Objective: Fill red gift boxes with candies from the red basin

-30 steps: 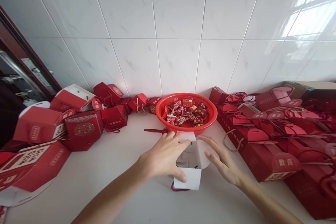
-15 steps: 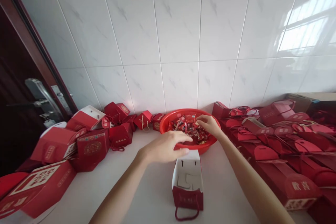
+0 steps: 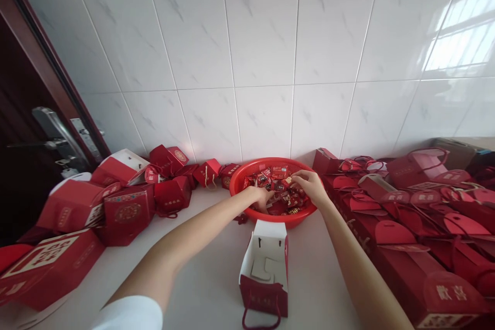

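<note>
A red plastic basket (image 3: 235,191) holds many small wrapped candies (image 3: 292,198), mostly red. My left hand (image 3: 262,198) reaches into its left side, thumb and fingers apart among the candies, fingertips partly hidden. At the basket's right side, my right hand (image 3: 309,185) has its thumb and fingers pinched together at a small candy with a gold wrapper (image 3: 288,180). In front of the basket stands an open red gift box (image 3: 265,296) with a white inside, its lid raised towards the basket and a cord handle hanging at the near side. No candy shows inside it.
Several closed red gift boxes (image 3: 129,214) are heaped on the left of the white table (image 3: 209,268). Many flatter red boxes with cord handles (image 3: 410,263) cover the right side. A tiled wall (image 3: 263,113) rises behind; a door with a metal handle (image 3: 58,131) is at far left.
My left hand has moved forward from above the gift box and basket rim into the candies. My right hand stays at the basket's right side. The view has shifted slightly.
</note>
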Motion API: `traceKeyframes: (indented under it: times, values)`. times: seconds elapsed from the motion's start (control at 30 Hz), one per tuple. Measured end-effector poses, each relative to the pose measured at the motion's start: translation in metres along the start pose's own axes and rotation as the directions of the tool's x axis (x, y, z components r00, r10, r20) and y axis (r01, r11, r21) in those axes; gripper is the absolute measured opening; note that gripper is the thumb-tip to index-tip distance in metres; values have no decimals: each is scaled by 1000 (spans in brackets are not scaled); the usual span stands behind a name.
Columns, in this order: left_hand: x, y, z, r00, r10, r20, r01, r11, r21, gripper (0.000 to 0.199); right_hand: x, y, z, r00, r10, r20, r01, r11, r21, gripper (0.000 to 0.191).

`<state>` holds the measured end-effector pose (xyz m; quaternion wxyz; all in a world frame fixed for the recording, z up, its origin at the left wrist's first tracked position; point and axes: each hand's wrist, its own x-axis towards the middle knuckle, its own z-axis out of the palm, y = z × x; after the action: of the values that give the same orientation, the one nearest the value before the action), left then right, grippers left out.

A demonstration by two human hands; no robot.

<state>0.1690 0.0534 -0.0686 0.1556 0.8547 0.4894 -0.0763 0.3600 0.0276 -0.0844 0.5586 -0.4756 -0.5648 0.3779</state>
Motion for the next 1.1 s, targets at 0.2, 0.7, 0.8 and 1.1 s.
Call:
traceKeyframes:
  times: [0.2,0.7,0.8,1.1]
  values:
    - [-7,12,-2,974,15,228,-57,982,182,59,1,0,0,999,31,24,-31,999,36,10]
    - [-8,4,-6,995,98,-13,-98,982,-164,24,2,2,0,999,7,41,-8,1000,9,12]
    - [-8,-1,-8,957,131,-260,-250,828,-502,27,1,-1,-2,998,21,55,-21,1000,7,10]
    - [-11,-1,-10,853,67,-518,-461,562,-687,54,-7,-15,-4,929,93,358,-127,989,74,34]
